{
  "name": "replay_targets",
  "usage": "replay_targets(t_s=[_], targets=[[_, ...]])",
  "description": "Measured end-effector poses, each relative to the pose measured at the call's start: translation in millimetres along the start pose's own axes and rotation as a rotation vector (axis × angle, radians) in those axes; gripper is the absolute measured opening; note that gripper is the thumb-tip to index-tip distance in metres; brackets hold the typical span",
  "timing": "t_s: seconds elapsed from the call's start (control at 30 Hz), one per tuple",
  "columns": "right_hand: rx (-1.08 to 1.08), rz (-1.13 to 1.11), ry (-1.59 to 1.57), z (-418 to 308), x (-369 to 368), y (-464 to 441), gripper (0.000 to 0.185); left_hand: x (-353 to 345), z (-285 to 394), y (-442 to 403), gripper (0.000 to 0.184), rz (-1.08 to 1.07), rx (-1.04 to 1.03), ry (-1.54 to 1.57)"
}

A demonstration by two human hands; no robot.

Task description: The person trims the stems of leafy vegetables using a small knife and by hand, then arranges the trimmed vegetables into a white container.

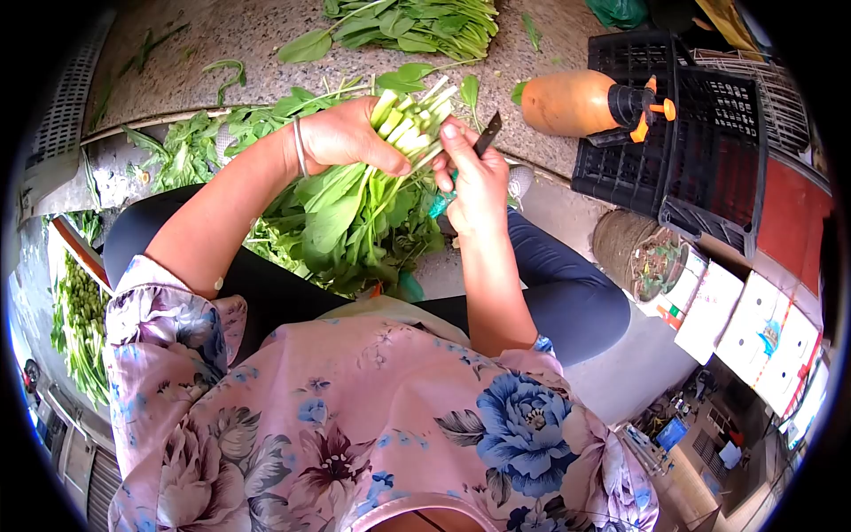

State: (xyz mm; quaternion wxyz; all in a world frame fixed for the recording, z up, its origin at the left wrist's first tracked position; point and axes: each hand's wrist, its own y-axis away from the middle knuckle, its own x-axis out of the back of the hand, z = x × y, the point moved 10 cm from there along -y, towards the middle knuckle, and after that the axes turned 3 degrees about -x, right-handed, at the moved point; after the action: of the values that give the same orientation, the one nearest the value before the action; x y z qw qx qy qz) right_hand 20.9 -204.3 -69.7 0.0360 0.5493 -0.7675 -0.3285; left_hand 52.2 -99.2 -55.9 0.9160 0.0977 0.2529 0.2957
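My left hand (pixel 350 137), with a band at its wrist, is wrapped round a bunch of leafy greens (pixel 341 213). The pale cut stems point up and to the right, and the leaves hang down over my lap. Close against the stem ends, my right hand (pixel 474 177) holds a small dark-bladed knife (pixel 488 133), its tip pointing up. Some green material (pixel 441 200) shows below the right fingers; whether it is the knife's handle I cannot tell.
More greens (pixel 425 27) lie on the speckled surface (pixel 266 44) ahead. An orange spray bottle (pixel 567 103) lies beside black crates (pixel 669 133) at the right. Loose leaves (pixel 188 151) are at the left, and further bunches (pixel 78 319) at the far left. White boxes (pixel 762 337) stand right.
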Motion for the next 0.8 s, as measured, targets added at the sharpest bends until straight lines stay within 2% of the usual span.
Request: replay_targets(t_s=[0.07,0.23,0.3,0.43,0.5,0.57,0.63,0.7,0.8], targets=[[0.023,0.005,-0.014,-4.3,6.0,-0.3,0.026,8.5,-2.9,-0.6,0.038,0.065,-0.009,-0.022],[0.132,0.004,-0.003,-11.3,8.1,-2.8,0.023,5.8,-1.1,-1.0,0.039,0.036,-0.004,0.002],[0.104,0.078,0.042,-5.3,6.3,-2.9,0.025,2.7,-3.1,-1.2,0.039,0.018,0.015,-0.007],[0.204,0.057,0.018,-9.2,-7.3,-4.4,0.022,0.2,-5.1,1.3,0.039,0.021,0.035,-0.015],[0.245,-0.024,0.215,-15.1,-15.3,-4.1,0.018,5.2,-5.6,-0.3,0.039,0.05,0.006,-0.006],[0.229,-0.013,0.163,-16.1,-10.3,-5.0,0.015,7.7,-4.8,-1.8,0.041,0.059,-0.018,-0.012],[0.286,0.126,0.226,-24.6,11.6,-5.4,0.012,13.8,-2.0,-3.3,0.044,0.072,-0.04,-0.019],[0.31,0.195,0.188,-34.4,32.9,-2.5,0.009,30.6,14.6,-2.6,0.041,0.17,-0.181,0.041],[0.304,0.332,0.004,-49.8,77.7,0.2,0.011,51.1,37.8,5.2,0.033,0.277,-0.271,0.113]])
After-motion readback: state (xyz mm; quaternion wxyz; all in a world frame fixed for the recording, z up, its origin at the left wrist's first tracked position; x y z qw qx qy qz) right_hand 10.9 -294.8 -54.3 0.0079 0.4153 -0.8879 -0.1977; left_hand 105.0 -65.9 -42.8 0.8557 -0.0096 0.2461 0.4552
